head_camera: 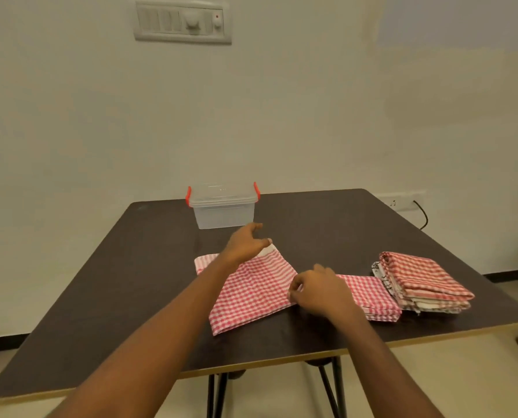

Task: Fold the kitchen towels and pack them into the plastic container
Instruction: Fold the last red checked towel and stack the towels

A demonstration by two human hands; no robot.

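Observation:
A red-and-white checked kitchen towel [253, 292] lies partly folded on the dark table [131, 276]. My left hand [245, 242] pinches its far corner with a white hem. My right hand [318, 292] pinches the towel's right edge. A folded checked towel [372, 297] lies just right of my right hand. Further right sits a stack of folded towels [423, 282], checked red on top. The clear plastic container [223, 206] with red clips and its lid on stands at the table's far edge, beyond my left hand.
The table's near edge [282, 362] runs close below the towel. A wall stands right behind the table, with a socket and black cable [422, 212] at the right. Metal table legs [333, 387] show underneath.

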